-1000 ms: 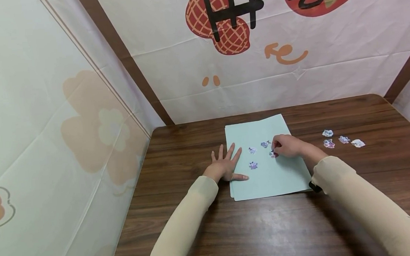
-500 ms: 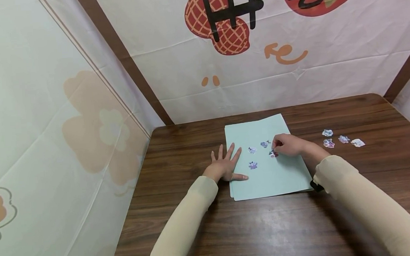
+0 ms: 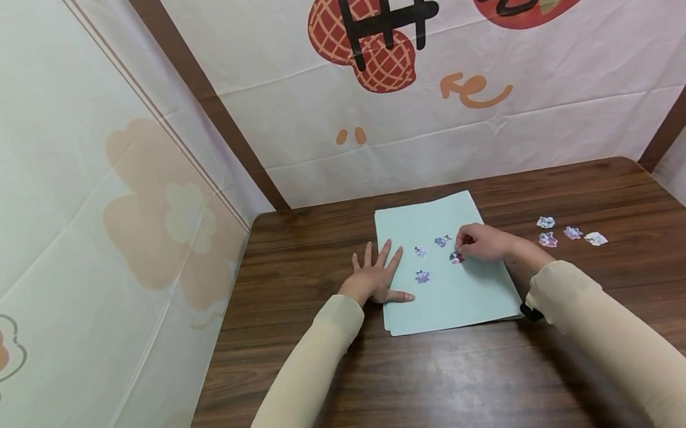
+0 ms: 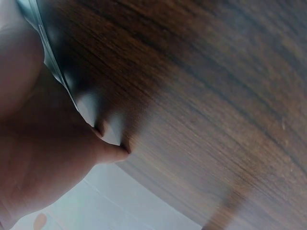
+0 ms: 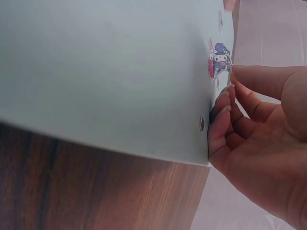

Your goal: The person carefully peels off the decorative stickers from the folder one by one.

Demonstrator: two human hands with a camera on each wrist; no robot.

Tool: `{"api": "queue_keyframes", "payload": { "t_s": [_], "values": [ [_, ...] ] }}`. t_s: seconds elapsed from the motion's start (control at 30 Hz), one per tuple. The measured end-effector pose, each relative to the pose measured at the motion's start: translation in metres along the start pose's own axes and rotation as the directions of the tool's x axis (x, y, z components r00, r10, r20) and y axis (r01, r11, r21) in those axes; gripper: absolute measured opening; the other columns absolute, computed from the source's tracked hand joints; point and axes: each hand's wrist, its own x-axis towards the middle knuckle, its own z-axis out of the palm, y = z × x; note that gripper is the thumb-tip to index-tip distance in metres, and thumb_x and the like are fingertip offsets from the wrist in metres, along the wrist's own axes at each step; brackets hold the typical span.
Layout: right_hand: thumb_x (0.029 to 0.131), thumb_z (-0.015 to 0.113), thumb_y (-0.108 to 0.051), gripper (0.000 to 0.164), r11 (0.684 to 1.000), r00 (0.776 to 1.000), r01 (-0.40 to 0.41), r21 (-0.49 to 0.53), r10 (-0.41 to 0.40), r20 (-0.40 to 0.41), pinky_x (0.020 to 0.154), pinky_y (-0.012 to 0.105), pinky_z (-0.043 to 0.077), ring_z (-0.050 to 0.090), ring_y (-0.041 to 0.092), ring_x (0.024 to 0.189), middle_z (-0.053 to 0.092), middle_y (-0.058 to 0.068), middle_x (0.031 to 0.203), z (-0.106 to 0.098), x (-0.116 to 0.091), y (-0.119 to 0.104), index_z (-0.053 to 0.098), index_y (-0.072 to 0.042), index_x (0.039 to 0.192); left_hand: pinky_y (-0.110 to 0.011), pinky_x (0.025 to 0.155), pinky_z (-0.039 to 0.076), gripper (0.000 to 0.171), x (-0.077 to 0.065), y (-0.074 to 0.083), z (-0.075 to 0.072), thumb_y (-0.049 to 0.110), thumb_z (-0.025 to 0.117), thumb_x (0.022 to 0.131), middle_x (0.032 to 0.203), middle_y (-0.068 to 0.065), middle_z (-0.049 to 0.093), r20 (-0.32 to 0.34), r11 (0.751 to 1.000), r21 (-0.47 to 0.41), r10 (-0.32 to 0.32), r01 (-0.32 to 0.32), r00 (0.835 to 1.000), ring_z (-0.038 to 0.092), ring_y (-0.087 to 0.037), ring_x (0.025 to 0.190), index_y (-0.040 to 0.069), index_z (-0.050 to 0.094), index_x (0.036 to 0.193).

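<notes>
My right hand (image 3: 483, 242) pinches a small cartoon sticker (image 5: 221, 60) by its edge between thumb and index finger. The sticker is close over a thin, pale green layered sheet (image 3: 452, 305), with the other fingers curled at the surface. My left hand (image 3: 374, 280) lies with spread fingers across the sheet's left edge, its thumb on the sheet. Three other stickers are on the sheet: one near the left fingertips (image 3: 420, 251), a purple sticker (image 3: 422, 276) below it, and another sticker (image 3: 442, 241) just left of the right fingertips.
Several more stickers (image 3: 548, 239) lie on the brown wooden table (image 3: 445, 383) right of the sheet. A small round metal stud (image 5: 201, 124) shows on the sheet by the right fingers. Printed cloth (image 3: 317, 170) hangs behind the table and at its left side.
</notes>
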Motion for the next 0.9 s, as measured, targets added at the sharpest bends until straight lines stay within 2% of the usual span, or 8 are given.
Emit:
{"api": "queue_keyframes", "payload": {
  "t_s": [0.4,0.7,0.9],
  "values": [
    [0.102,0.056,-0.003,0.009,0.997,0.998,-0.067,0.039,0.066,0.005,0.068,0.033,0.041,0.048,0.021,0.082,0.057,0.009,0.092,-0.003,-0.0033,-0.0013,0.061,0.004,0.103,-0.07,0.119,0.001,0.111,0.0005,0.0001,0.0004,0.083,0.048,0.088,0.17,-0.004,-0.022,0.002,1.0,0.02,0.001,-0.001,1.0,-0.016,-0.046,0.154,0.028,-0.01,0.165],
    [0.102,0.058,-0.005,0.01,0.998,0.999,-0.037,0.052,0.037,0.008,0.067,0.033,0.04,0.048,0.02,0.081,0.057,0.01,0.091,-0.0038,-0.0046,-0.0002,0.062,0.004,0.103,-0.071,0.119,0.001,0.111,0.0001,-0.0008,0.0003,0.082,0.049,0.088,0.17,-0.004,-0.022,0.003,1.0,0.012,-0.004,0.004,1.0,-0.017,-0.045,0.154,0.028,-0.01,0.165],
    [0.102,0.058,-0.003,0.01,0.995,0.999,-0.046,0.093,0.045,0.01,0.068,0.032,0.04,0.047,0.021,0.082,0.056,0.01,0.092,-0.0038,-0.0052,0.0025,0.062,0.005,0.104,-0.071,0.119,0.001,0.111,0.0001,-0.0004,0.0001,0.082,0.048,0.088,0.17,-0.004,-0.023,0.005,1.0,0.02,-0.003,0.002,1.0,-0.016,-0.046,0.154,0.028,-0.011,0.165]
  ]
}}
